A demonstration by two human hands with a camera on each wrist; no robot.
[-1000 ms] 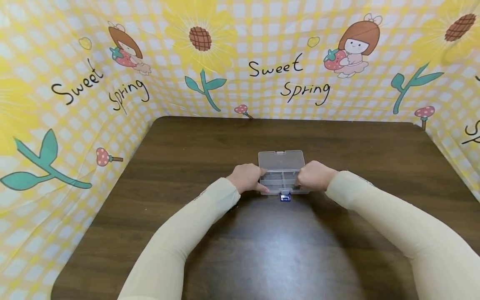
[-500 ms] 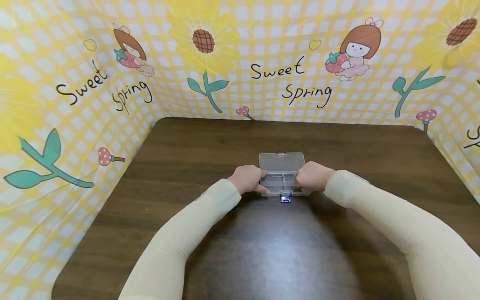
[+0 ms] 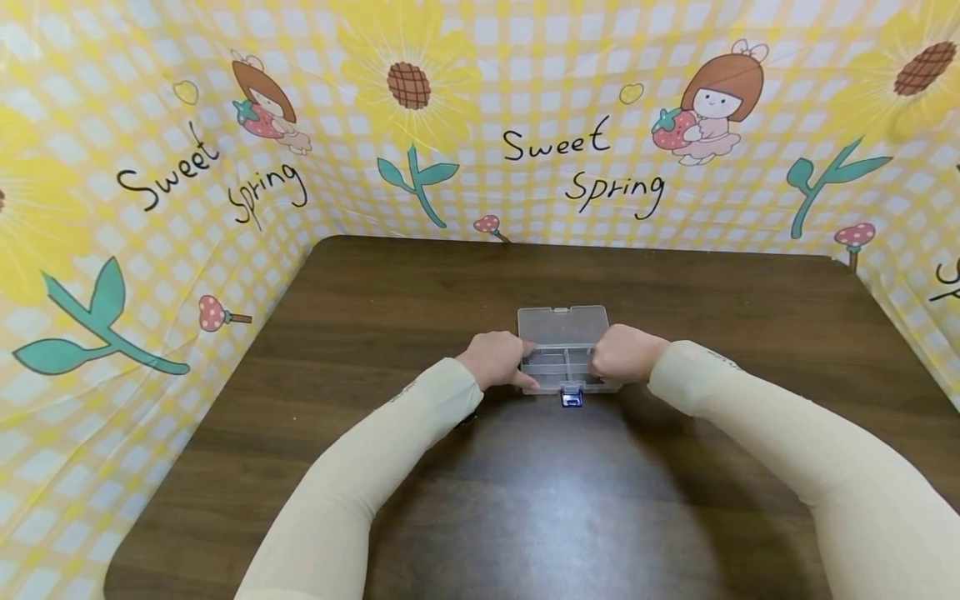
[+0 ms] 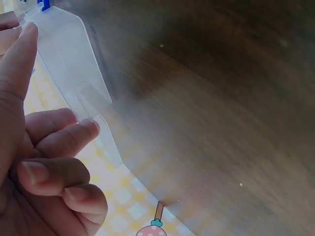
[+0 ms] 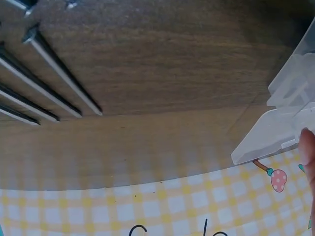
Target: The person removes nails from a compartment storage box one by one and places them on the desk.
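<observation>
A clear plastic compartment box sits on the dark wooden table with its lid raised at the back. Its blue latch hangs at the front. My left hand holds the box's left end, thumb near the front edge and fingers farther back; the left wrist view shows fingers against the clear wall. With bent fingers, my right hand reaches into the right-hand compartments. Its fingertips are hidden in the head view, so I cannot tell what they hold. A fingertip shows beside the box in the right wrist view.
Several dark metal nails lie side by side in the right wrist view; the head view does not show them. A yellow checked cloth printed with flowers rises behind the table and along both sides.
The head view has tilted slightly. My right hand has shifted a little left over the box between the first and second frames. The left hand keeps its hold on the box.
</observation>
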